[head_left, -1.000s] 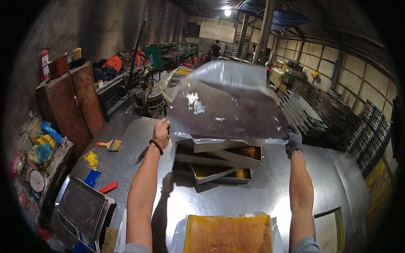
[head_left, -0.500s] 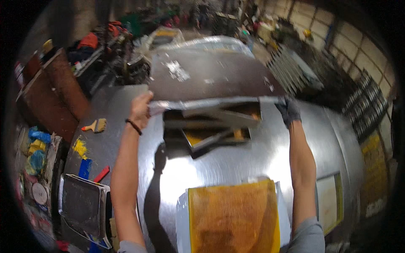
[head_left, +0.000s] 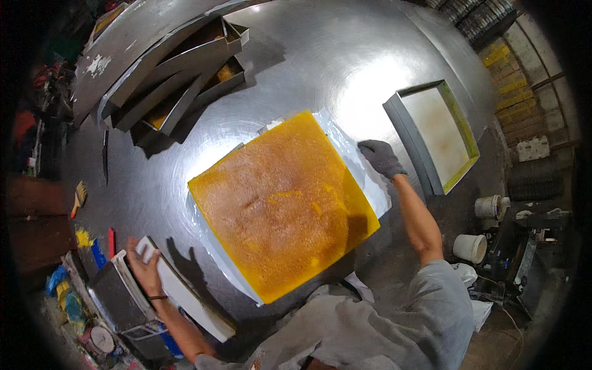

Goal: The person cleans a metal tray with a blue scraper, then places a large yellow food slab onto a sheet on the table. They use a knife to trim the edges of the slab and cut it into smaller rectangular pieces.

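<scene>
The right hand (head_left: 381, 158), in a dark grey glove, lies palm down with fingers loosely spread on the clear plastic sheet (head_left: 364, 169) that sticks out from under the right edge of the yellow-orange slab (head_left: 280, 203); it presses flat and grips nothing. The slab is a broad, roughly square sheet lying flat in the middle of the shiny metal table (head_left: 320, 55), turned so that one corner points toward the person, with the plastic showing as a pale border along its right and lower-left edges. The left hand (head_left: 145, 265) is bare, with a dark band at the wrist, and its fingers curl over the near end of a long white tray (head_left: 185, 293) at the table's left edge; how tightly they close is hard to tell, since the fingertips wrap out of sight. Just beside that tray sits a dark mesh-bottomed tray (head_left: 114, 296). Well apart, at the far left of the table, a stack of metal trays (head_left: 179, 74) leans together, some with yellow residue inside. To the right of the gloved hand lies a shallow tray with yellow rim (head_left: 435, 132). Beyond the table's right edge stand two white buckets (head_left: 472, 246), and a brush (head_left: 79, 196) lies on the left; the clutter at the lower left is too bent and dim to make out.
</scene>
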